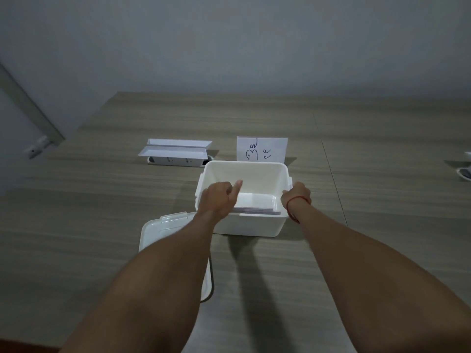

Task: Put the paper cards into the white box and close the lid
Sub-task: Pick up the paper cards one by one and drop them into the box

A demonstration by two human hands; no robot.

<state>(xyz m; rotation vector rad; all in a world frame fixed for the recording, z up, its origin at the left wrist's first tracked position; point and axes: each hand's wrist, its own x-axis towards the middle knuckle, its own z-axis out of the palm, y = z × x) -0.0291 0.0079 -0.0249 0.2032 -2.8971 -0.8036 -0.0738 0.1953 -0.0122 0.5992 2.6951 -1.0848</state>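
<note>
Head view is showing a wood-grain table [102, 200] with an open white box [244, 174] sitting near its middle, and two bare forearms are reaching in from the near edge toward it. The left hand [216, 200] is hanging over the box's left rim, its fingers curled in loosely with the thumb sticking up toward the far wall of the box; it is touching the left end of a stack of paper cards [257, 208], though whether it is actually pinching them I cannot tell. The cards are lying flat inside the box, low against its near wall, with their pale edges showing as thin layers. The right hand [297, 196] is closing narrowly around the box's right rim, just beside the small latch tab there, and a red string bracelet [295, 201] is circling that wrist. The box's lid [165, 230] is lying off the box on the table, near and to the left, partly hidden under the left forearm. Just beyond the far wall of the box, a white paper sign [262, 149] with handwritten marks is standing upright. Farther left on the table, a pop-up power socket unit [175, 152] is sitting with its white cover raised. At the far right edge, a small pale object is peeking in, too cut off to identify.
</note>
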